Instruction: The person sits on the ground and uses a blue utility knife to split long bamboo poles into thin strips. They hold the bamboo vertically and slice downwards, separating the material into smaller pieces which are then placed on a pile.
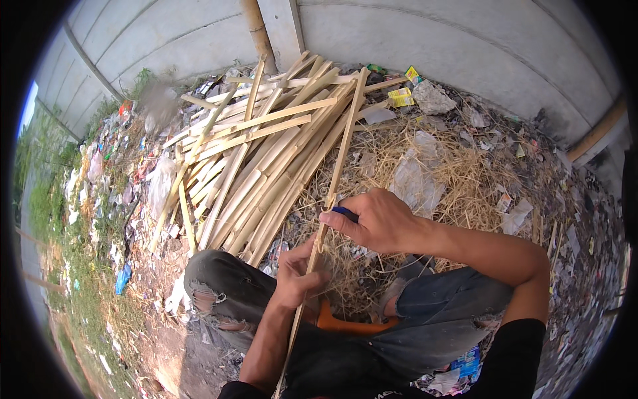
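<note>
A long split bamboo strip (pixel 344 143) slants from the far pile down past my lap. My left hand (pixel 298 274) is closed round its lower part, just in front of my left knee. Higher up, my right hand (pixel 382 221) grips a knife by its blue handle (pixel 345 213), with the thumb pressed near the strip. Most of the blade is hidden by the fingers and the strip. Small curled shavings cling to the strip between my two hands.
A large pile of bamboo strips (pixel 266 159) lies ahead, left of dry straw-like shavings (pixel 458 179). Litter covers the ground, with a stone chunk (pixel 433 98) near the grey wall (pixel 425 33). An orange object (pixel 352 325) sits between my bent legs.
</note>
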Demonstrator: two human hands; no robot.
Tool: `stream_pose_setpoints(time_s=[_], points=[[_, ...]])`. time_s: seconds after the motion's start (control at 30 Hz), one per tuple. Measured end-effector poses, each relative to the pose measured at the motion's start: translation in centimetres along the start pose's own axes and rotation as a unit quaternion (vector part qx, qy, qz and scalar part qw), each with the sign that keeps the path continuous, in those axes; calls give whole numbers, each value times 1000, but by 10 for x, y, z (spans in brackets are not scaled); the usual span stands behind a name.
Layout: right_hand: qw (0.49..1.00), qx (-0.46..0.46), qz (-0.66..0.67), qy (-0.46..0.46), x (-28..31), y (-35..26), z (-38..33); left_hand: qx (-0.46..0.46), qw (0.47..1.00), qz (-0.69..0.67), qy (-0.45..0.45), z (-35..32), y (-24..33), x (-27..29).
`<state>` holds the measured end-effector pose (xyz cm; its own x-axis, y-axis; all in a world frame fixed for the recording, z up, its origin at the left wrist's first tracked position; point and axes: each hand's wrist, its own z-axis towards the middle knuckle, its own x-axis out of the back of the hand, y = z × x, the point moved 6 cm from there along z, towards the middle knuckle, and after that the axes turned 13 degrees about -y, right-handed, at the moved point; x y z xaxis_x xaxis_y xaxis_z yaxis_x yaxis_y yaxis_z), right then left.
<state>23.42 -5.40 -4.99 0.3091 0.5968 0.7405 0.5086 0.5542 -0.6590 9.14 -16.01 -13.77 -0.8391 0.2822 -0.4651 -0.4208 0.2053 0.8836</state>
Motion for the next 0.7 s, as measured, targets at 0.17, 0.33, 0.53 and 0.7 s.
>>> stream_pose_setpoints(time_s=[0.17, 0.33, 0.53, 0.7], points=[[991, -9, 98, -91, -6, 14, 6, -18, 1000, -6, -3, 3, 4, -5], [992, 13, -21, 122, 22, 9, -6, -9, 1000, -12, 5, 1, 1, 1], [990, 43, -86, 100, 2, 9, -5, -32, 999, -8, 12, 2, 1, 2], [990, 53, -111, 64, -13, -3, -9, -13, 1000, 9, 20, 1, 5, 2]])
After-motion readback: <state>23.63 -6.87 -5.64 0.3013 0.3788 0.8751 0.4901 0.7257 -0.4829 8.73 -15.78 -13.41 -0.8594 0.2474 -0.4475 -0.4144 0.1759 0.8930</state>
